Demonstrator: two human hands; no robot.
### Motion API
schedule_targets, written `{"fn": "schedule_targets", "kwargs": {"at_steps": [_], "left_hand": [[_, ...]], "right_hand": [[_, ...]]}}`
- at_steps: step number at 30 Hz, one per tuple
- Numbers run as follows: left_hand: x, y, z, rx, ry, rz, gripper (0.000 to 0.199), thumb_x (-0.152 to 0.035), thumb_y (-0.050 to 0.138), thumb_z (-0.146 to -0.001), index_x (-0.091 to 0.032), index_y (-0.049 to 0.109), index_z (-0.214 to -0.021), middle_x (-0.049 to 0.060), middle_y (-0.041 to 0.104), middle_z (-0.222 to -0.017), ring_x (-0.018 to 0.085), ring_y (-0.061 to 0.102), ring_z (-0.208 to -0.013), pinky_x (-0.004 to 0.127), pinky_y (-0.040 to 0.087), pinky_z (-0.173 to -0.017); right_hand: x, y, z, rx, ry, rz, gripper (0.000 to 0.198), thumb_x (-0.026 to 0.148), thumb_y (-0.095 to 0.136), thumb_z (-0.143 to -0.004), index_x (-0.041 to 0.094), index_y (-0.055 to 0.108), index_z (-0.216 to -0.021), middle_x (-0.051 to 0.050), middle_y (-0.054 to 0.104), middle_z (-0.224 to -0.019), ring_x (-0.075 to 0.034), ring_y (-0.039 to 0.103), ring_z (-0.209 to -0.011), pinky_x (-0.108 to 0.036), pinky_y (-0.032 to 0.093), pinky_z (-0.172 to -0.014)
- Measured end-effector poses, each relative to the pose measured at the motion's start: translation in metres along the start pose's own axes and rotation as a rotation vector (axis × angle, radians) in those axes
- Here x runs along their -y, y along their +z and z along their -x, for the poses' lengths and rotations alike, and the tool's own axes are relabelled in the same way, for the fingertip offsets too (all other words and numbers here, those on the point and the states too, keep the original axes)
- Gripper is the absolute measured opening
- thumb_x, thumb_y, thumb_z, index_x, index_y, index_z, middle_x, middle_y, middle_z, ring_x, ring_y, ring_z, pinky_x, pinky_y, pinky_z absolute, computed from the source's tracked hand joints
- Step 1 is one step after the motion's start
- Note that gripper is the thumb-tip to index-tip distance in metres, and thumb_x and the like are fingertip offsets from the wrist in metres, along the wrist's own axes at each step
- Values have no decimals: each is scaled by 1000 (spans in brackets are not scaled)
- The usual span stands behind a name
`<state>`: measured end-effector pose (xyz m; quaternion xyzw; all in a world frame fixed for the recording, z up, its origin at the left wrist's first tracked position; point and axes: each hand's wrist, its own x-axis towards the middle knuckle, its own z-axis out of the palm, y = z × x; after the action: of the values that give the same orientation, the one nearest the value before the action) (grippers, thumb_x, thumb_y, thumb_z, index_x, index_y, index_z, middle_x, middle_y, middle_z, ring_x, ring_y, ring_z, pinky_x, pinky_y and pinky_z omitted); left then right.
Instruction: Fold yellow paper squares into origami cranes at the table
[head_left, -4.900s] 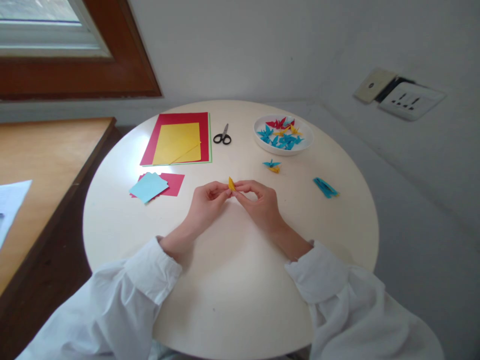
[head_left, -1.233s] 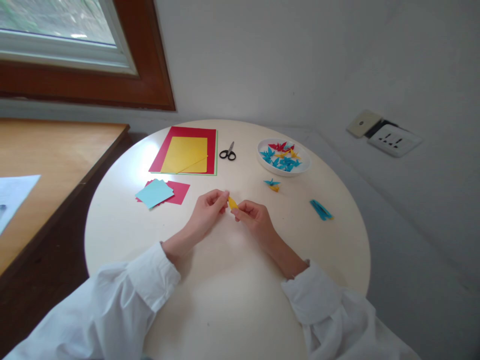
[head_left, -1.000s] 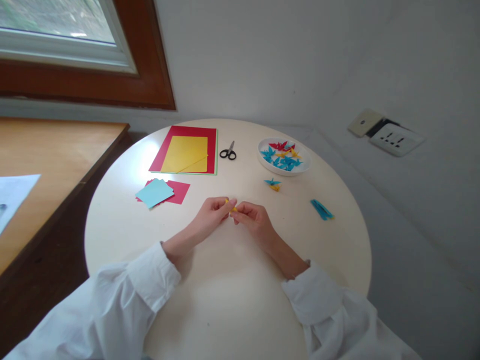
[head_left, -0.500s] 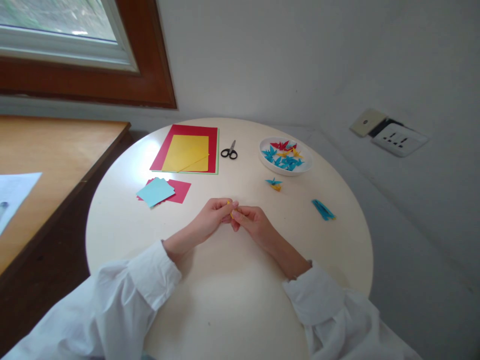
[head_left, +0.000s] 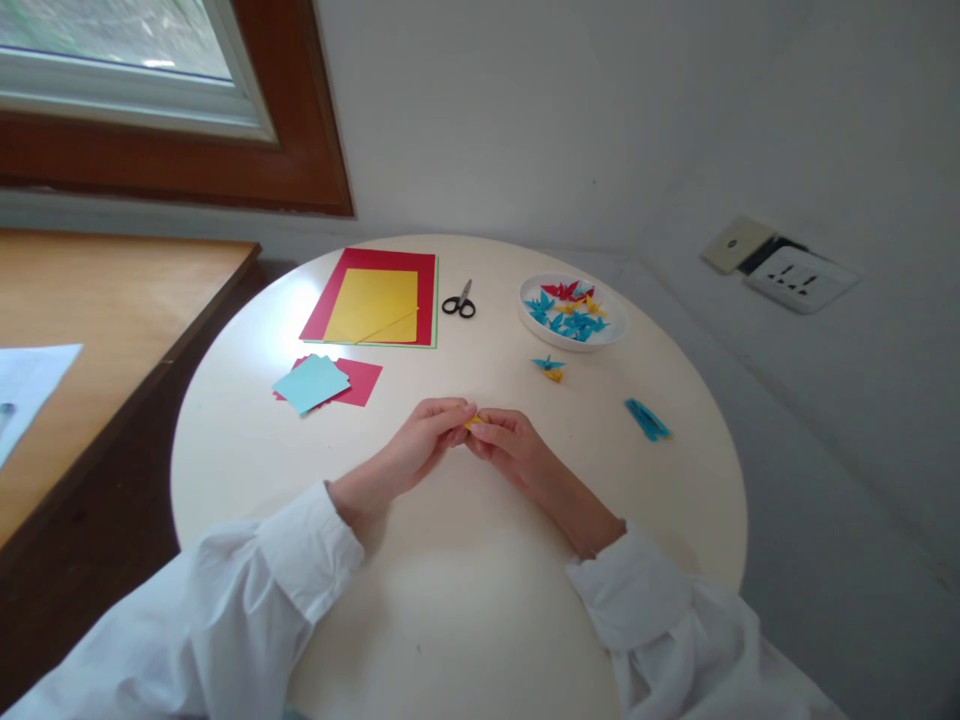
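Folded yellow paper piece [head_left: 474,423] pinched between two bare hands over a round white table [head_left: 465,600].

The left hand [head_left: 426,437] and right hand [head_left: 514,440] each grip the piece between thumb and fingers; most of it is hidden, so its folds cannot be read. Beyond lie a blue origami crane [head_left: 548,364] and a yellow paper fold [head_left: 554,377] (contact uncertain), then a white dish [head_left: 577,346] of paper cranes [head_left: 576,325]. Probable faults: uneven thumb pressure could set a crease askew; hands drawn apart with both grips tight could tear the paper.
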<state>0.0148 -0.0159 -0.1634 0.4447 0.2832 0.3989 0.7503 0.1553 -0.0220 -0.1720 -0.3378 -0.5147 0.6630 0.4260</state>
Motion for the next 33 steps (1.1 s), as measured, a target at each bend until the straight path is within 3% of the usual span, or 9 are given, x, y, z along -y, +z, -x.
{"fn": "schedule_targets", "kwargs": {"at_steps": [16, 26, 33], "left_hand": [[1, -7, 0, 49, -16, -34, 31, -33, 63, -76, -16, 50, -52, -3, 46, -51, 15, 58, -61, 30, 41, -67], [-8, -2, 2, 90, -47, -40, 35, -33, 67, -71, -16, 49, -46, -2, 48, -48, 17, 59, -62, 30, 41, -68], [-7, -4, 2, 124, -42, -21, 35, -30, 65, -75, -15, 48, -48, -1, 52, -49, 16, 60, -62, 28, 41, -68]], "right_hand": [[8, -2, 6, 46, 19, -48, 29, 33, 61, -70, 20, 48, -48, 2, 42, -51, -14, 42, -58, -31, 36, -62], [5, -5, 6, 97, 40, -121, 24, 27, 62, -69, 18, 53, -49, 4, 43, -49, -11, 39, -53, -28, 30, -58], [2, -6, 5, 125, 23, -171, 25, 24, 61, -71, 17, 52, -48, 3, 45, -48, -10, 40, -53, -29, 29, -59]]}}
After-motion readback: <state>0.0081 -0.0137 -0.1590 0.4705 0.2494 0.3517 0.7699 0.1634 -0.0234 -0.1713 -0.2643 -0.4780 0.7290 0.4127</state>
